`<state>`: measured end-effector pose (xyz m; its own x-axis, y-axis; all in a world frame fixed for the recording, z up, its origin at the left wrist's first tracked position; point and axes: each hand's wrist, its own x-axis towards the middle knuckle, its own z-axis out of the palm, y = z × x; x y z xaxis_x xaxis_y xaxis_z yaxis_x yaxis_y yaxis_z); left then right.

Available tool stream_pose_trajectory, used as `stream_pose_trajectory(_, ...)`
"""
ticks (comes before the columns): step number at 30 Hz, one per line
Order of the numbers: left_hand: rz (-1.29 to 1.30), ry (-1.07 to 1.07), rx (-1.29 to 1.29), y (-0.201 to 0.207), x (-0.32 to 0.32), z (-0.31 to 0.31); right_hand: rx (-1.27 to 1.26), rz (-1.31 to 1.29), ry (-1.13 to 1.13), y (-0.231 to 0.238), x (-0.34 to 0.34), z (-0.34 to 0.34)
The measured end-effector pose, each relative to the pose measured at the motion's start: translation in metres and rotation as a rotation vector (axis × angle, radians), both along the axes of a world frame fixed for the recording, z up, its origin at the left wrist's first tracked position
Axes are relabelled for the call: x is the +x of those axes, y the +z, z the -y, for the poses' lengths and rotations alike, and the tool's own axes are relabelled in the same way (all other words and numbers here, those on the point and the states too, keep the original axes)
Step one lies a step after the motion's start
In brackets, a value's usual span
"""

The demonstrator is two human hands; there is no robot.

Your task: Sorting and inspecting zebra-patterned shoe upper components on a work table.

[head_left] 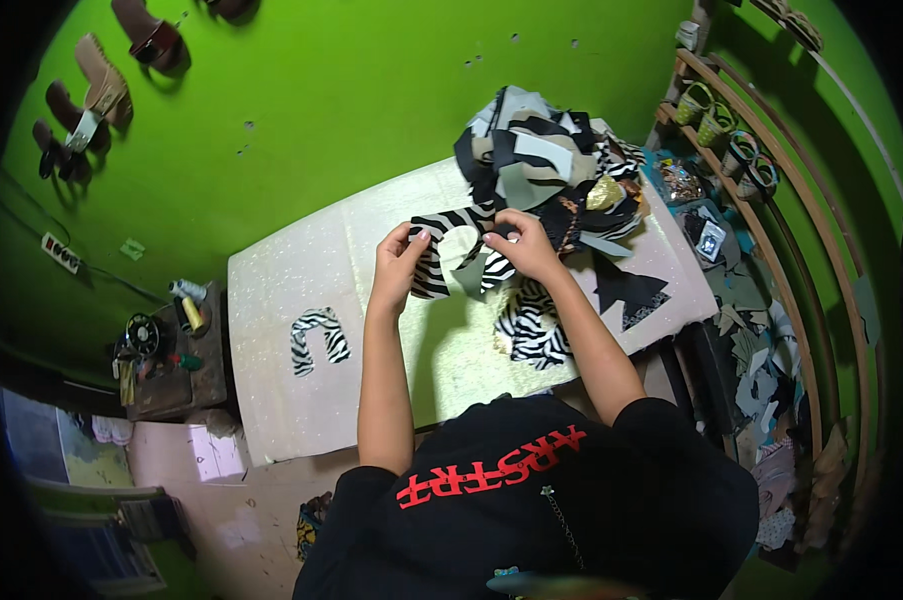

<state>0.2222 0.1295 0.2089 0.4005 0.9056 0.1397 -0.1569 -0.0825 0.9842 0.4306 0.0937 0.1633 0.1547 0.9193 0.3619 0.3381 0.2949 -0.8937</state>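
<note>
Between my two hands hangs a zebra-striped fabric piece [428, 268], curved like an arch, held up over the table. My left hand [401, 258] pinches its left side between thumb and fingers. At its upper right, my right hand [523, 243] has its fingers closed on the same piece. A similar U-shaped zebra-striped piece [319, 333] lies flat on the left part of the table. Under my right forearm sits a small pile of zebra-striped pieces [537, 325]. Just beyond my right hand rises a heap of mixed fabric scraps [531, 160].
The light-coloured table [271, 270] stands against a green wall. Black scraps [623, 290] lie at its right. A sewing machine [143, 335] and thread spools [191, 308] are at far left. Wooden shelf rails [771, 200] with shoes run along the right, above piled offcuts [756, 360].
</note>
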Motion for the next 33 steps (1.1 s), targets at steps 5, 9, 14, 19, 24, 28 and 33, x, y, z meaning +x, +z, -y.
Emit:
stream_pose_trajectory(5, -0.07, 0.172, -0.102, -0.019, -0.077, -0.007, -0.143, -0.082, 0.064, -0.003, -0.063, -0.012)
stream_pose_trajectory(9, -0.208, 0.169, -0.282, -0.063, -0.143, -0.007, -0.177, -0.064, 0.115, -0.012, -0.114, -0.02)
stream_pose_trajectory(14, -0.26, 0.161, -0.467, -0.107, -0.204, 0.005, -0.34, -0.027, 0.12, -0.044, -0.165, -0.033)
stream_pose_trajectory(19, -0.297, 0.215, -0.521, -0.155, -0.266, 0.014, -0.501, -0.052, 0.258, -0.083, -0.22, -0.034)
stream_pose_trajectory(24, -0.326, 0.421, -0.496, -0.175, -0.311, 0.013, -0.596, -0.029, 0.231, -0.101, -0.273, -0.04)
stream_pose_trajectory(28, -0.303, 0.565, -0.388, -0.197, -0.346, -0.004, -0.549, 0.168, 0.256, -0.108, -0.313, -0.056)
stream_pose_trajectory(33, -0.462, 0.709, -0.267, -0.214, -0.352, -0.022, -0.532, 0.298, 0.104, -0.124, -0.345, -0.063)
